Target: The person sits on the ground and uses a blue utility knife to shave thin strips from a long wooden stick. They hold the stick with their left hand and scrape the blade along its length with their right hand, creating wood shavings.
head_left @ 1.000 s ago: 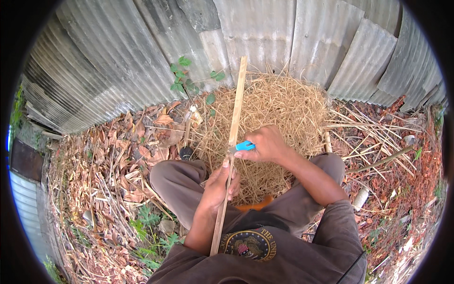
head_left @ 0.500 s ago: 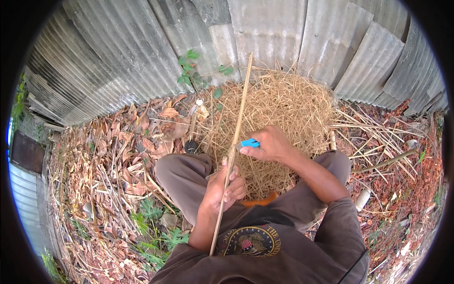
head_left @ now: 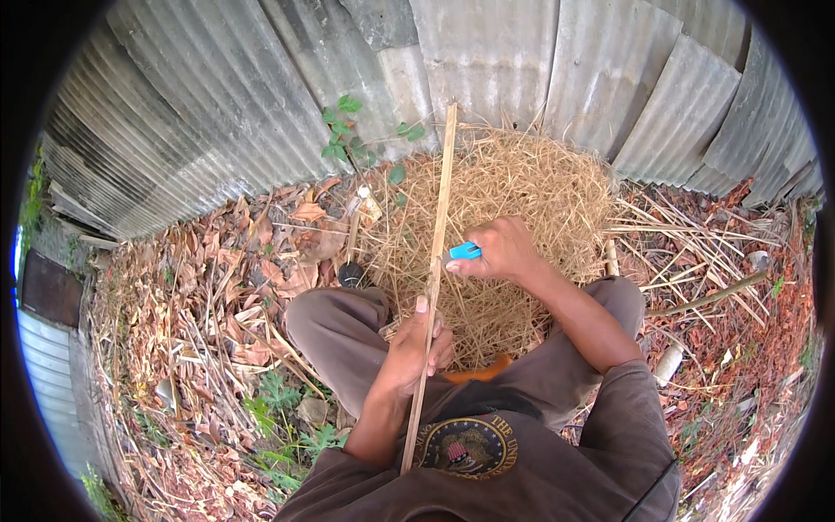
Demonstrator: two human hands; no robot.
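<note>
A long, pale bamboo strip [head_left: 444, 183] runs from my chest up toward the metal wall, leaning slightly to the right at its far end. My left hand [head_left: 410, 352] is wrapped round its lower part, the thumb lying along it. Just above that grip, my right hand [head_left: 497, 250] holds a blue-handled utility knife [head_left: 464, 250], its short blade against the strip's right side. Fingers partly cover the knife handle.
A heap of dry straw-like shavings [head_left: 531, 183] lies between my crossed legs and the corrugated metal wall [head_left: 487, 52]. Brown leaves [head_left: 252, 296] cover the ground at left, thin sticks [head_left: 678, 252] at right. Something orange [head_left: 478, 370] shows between my legs.
The bamboo strip has turned so a wider face shows, and its near end has shifted right. My right hand and knife have moved slightly up and right along it.
</note>
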